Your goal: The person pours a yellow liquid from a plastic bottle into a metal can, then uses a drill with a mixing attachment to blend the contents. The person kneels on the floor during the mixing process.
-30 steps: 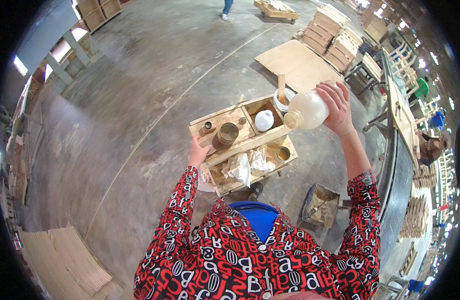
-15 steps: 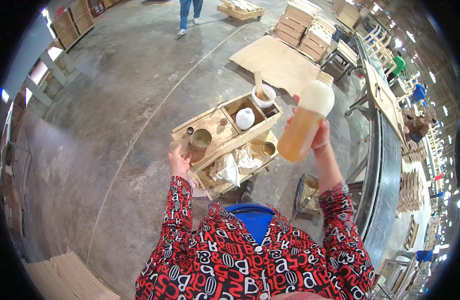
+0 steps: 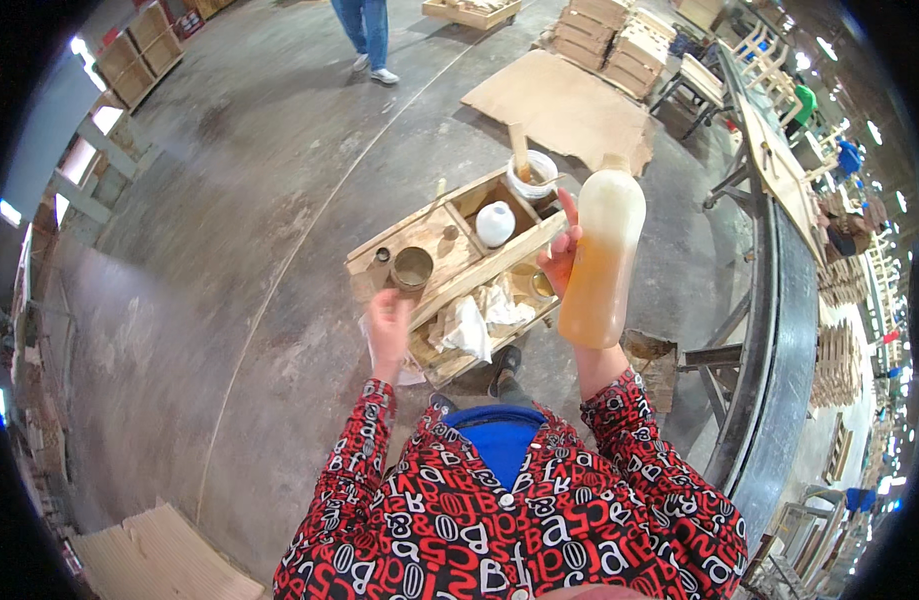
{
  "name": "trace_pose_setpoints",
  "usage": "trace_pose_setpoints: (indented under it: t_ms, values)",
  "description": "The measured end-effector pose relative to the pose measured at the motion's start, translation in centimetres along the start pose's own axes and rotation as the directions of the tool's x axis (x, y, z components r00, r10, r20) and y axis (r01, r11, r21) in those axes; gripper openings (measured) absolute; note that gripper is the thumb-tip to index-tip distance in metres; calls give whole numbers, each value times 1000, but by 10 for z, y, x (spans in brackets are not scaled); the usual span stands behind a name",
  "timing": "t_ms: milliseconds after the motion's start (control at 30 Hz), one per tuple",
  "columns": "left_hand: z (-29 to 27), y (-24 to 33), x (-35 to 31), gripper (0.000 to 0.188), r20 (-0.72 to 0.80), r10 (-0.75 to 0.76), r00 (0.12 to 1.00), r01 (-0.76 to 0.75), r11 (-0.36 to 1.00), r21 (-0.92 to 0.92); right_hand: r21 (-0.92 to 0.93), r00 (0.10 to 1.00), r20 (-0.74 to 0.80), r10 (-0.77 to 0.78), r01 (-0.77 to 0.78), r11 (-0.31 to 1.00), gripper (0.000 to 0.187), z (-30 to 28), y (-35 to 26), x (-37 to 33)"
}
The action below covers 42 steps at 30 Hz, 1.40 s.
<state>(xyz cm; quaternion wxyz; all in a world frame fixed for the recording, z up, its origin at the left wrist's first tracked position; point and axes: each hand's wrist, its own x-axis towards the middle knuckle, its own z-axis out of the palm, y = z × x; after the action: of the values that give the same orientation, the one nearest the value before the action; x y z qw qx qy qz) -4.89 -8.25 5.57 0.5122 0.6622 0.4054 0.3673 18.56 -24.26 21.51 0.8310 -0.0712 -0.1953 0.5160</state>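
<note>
A cloudy plastic bottle (image 3: 604, 270) of amber liquid, foamy in its upper part, stands nearly upright in my right hand (image 3: 562, 248). My fingers wrap it from behind, and its body hides the palm. Beyond it is a wooden tray (image 3: 379, 250) with compartments, holding a round metal can (image 3: 412, 268), a small dark cap (image 3: 382, 254) and a white round jug (image 3: 494, 224). Close to the can's near side is my left hand (image 3: 387, 328), its fingers blurred, so its grip is unclear. White rags (image 3: 464, 325) lie on the lower shelf, beside a small can (image 3: 542, 285) partly behind my right hand.
A white bucket (image 3: 531, 172) with a wooden stick sits at the tray's far end. Right of me runs a long metal-edged bench (image 3: 779, 330). A cardboard sheet (image 3: 559, 110) lies on the floor ahead, near stacked wood (image 3: 589, 30). Another person (image 3: 367, 30) stands farther off.
The bottle has swung left and become more upright in my right hand. My left hand has moved right from the tray's left edge to beside the metal can. The distant person has stepped closer.
</note>
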Motion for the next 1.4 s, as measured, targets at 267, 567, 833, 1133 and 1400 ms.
trace_pose_setpoints:
  t_ms: [267, 567, 833, 1133, 1400]
  values:
    - [37, 150, -26, 61, 623, 124, 772, 335, 754, -565, -647, 930, 67, 362, -235, 725, 84, 5, 44, 31]
    - [-78, 94, -52, 50, 270, -294, 917, 398, 724, -564, -845, 805, -398, 440, -135, -518, 56, -149, 90, -16]
    - [-85, 95, -22, 60, -30, -192, 981, 190, 980, -64, -445, 808, -408, 426, 231, -865, 17, -220, 135, -19]
    - [-60, 124, -20, 76, -85, 52, 995, -13, 915, 403, -700, 902, -347, 258, -432, 568, 24, -90, 84, -25]
    - [59, 214, -12, 65, 271, 56, 961, -183, 862, 472, -694, 999, 18, -31, 35, 719, 63, -2, 38, 48]
